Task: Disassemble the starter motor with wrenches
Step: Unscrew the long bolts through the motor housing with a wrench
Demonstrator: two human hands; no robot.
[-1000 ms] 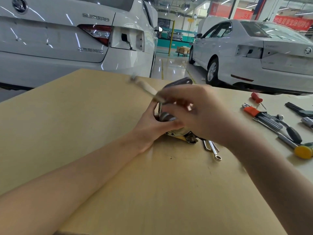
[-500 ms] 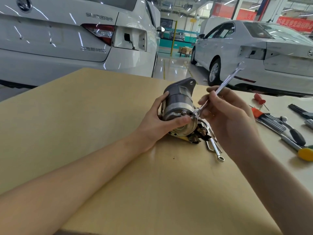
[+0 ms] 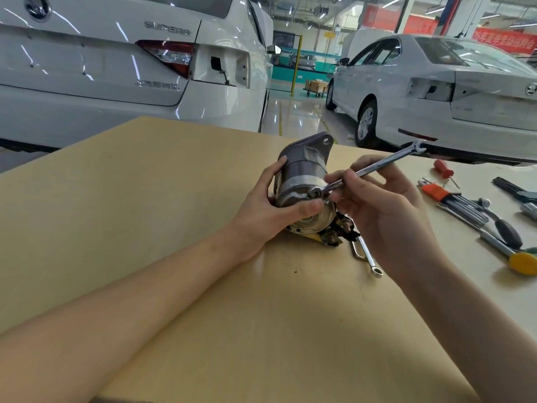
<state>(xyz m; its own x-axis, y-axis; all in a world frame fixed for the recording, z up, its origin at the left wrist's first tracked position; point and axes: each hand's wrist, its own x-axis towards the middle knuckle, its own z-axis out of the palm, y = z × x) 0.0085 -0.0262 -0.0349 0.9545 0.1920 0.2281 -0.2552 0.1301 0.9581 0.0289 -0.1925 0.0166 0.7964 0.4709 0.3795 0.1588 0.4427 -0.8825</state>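
Observation:
A grey metal starter motor [image 3: 302, 175] lies tilted on the wooden table [image 3: 145, 213], mounting flange pointing away from me. My left hand [image 3: 261, 207] grips its body from the left, thumb across the near end cap. My right hand [image 3: 383, 205] holds a silver combination wrench [image 3: 377, 164] by its shank. The wrench's ring end sits on a fastener at the top of the motor's rear rim. Its open end points up and to the right.
Another wrench [image 3: 367, 257] lies on the table just right of the motor. Further right lie a hex key set with an orange holder [image 3: 441, 193], screwdrivers [image 3: 505, 245] and a red-handled tool [image 3: 443, 167]. Two white cars [image 3: 116, 68] are parked beyond the table's far edge.
The wrench swung from pointing up-left over the motor to pointing up-right. Its ring end now sits on the motor's rear rim, and the shank has tilted lower to the right.

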